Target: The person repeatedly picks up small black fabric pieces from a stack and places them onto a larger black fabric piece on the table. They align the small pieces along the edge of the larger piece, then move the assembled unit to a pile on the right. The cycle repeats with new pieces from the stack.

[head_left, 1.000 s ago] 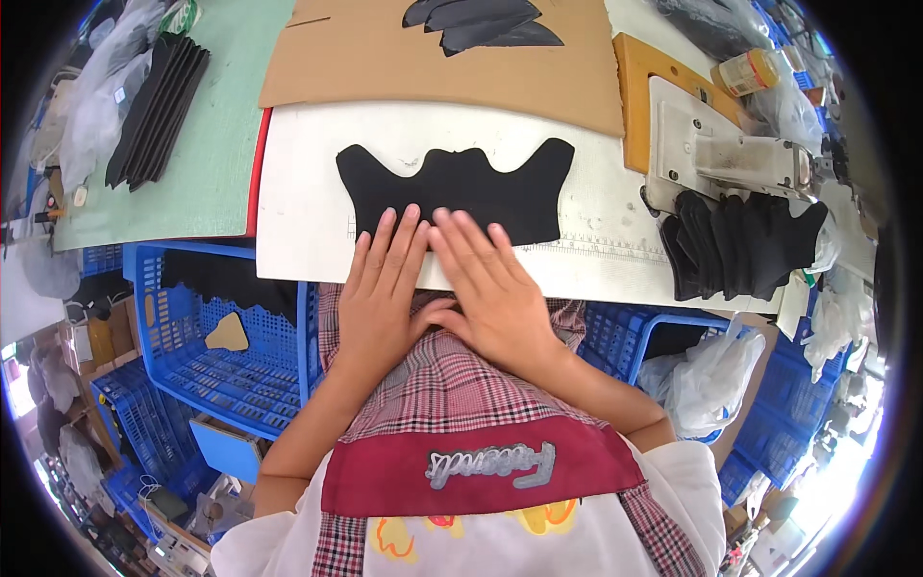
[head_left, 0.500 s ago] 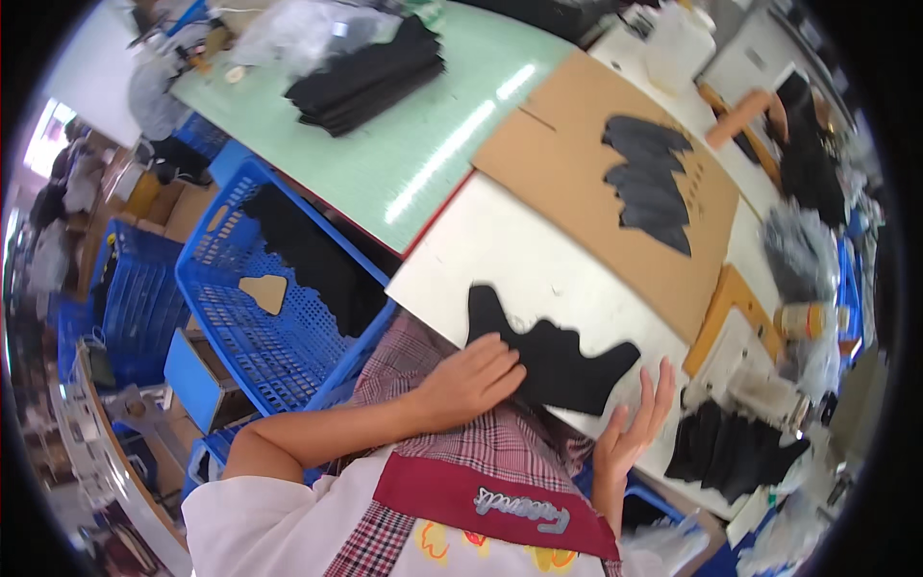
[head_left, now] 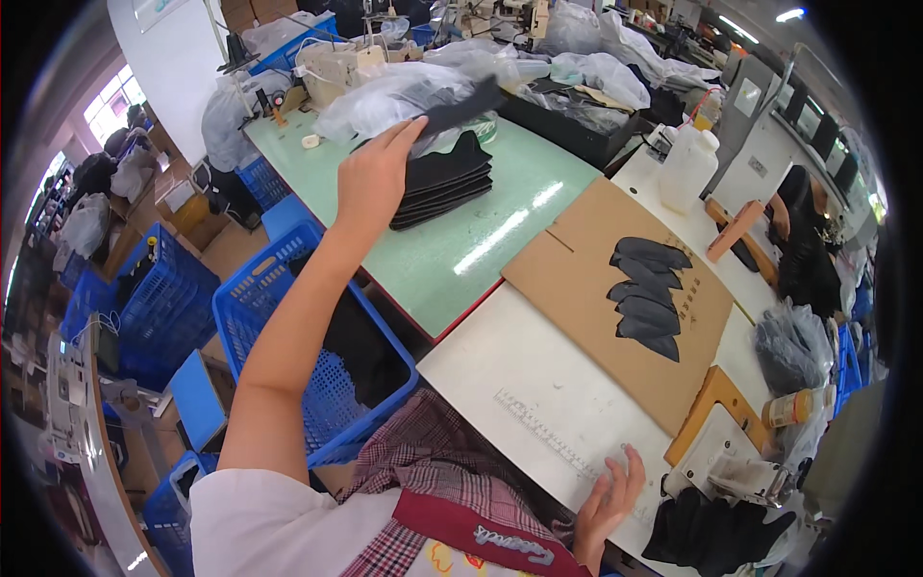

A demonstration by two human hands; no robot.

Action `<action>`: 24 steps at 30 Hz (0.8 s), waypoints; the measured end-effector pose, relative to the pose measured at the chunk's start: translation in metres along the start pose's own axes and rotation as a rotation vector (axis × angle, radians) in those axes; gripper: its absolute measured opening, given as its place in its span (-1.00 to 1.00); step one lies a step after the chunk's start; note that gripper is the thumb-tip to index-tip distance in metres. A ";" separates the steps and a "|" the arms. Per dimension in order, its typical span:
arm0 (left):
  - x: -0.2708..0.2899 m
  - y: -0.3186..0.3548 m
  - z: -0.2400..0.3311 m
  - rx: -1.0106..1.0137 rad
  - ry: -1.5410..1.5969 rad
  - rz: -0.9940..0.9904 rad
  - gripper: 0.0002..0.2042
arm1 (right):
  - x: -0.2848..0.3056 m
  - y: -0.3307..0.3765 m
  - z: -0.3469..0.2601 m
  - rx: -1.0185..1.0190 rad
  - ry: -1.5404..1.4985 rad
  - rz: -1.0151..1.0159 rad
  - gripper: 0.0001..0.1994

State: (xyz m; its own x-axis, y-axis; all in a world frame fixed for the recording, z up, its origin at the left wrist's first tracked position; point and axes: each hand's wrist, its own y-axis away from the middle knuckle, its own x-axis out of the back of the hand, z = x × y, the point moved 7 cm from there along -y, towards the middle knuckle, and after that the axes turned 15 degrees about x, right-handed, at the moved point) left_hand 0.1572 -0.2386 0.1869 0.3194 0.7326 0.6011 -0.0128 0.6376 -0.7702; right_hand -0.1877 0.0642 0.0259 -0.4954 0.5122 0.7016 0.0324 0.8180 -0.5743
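Stretched far forward over the green tabletop [head_left: 385, 274], my left hand [head_left: 373, 183] grips the edge of a black fabric piece [head_left: 461, 108]. The piece is raised and tilted, its far end blurred. Just beneath it lies a neat stack of black cut fabric pieces [head_left: 442, 195] with wavy edges. My right hand [head_left: 610, 500] stays near me at the white table's [head_left: 471, 361] front edge, fingers apart and slightly curled, with nothing in it. Close to its fingertips are the ruler markings [head_left: 543, 430] on the white surface.
Several dark pointed pieces [head_left: 646, 306] lie on a cardboard sheet [head_left: 558, 274]. A blue basket [head_left: 236, 322] holding black fabric stands at my left. On the right are a wooden frame [head_left: 707, 399], a jar [head_left: 786, 409], a white jug [head_left: 688, 171] and black fabric pieces [head_left: 711, 534].
My left hand has carried the black piece from the white table forward and left, up over the stack. My right hand has shifted slightly down. The view has tilted up.
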 end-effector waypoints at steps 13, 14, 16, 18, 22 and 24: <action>-0.122 0.007 -0.050 -0.039 0.006 -0.310 -0.19 | -0.003 -0.004 -0.001 0.099 0.040 0.016 -0.82; -0.131 -0.003 -0.056 -0.004 -0.010 -0.340 -0.09 | -0.004 -0.004 -0.001 0.128 0.035 0.014 -0.83; -0.152 -0.006 -0.077 -0.039 -0.127 -0.343 0.11 | -0.007 -0.006 -0.002 0.171 0.011 -0.006 -0.83; -0.183 0.003 -0.078 0.077 -0.239 -0.679 0.36 | -0.005 -0.006 -0.003 0.174 0.029 -0.005 -0.84; -0.192 0.015 -0.072 0.104 -0.314 -0.750 0.28 | -0.005 -0.007 -0.006 0.165 0.024 -0.019 -0.84; -0.192 0.017 -0.074 0.109 -0.299 -0.736 0.25 | -0.005 -0.007 -0.004 0.169 0.018 -0.013 -0.85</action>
State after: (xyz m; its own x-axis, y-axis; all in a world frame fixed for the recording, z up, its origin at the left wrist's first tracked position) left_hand 0.1656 -0.3865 0.0427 0.0142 0.1383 0.9903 0.0050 0.9904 -0.1384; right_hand -0.1816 0.0568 0.0282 -0.4794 0.5078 0.7158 -0.1208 0.7696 -0.6270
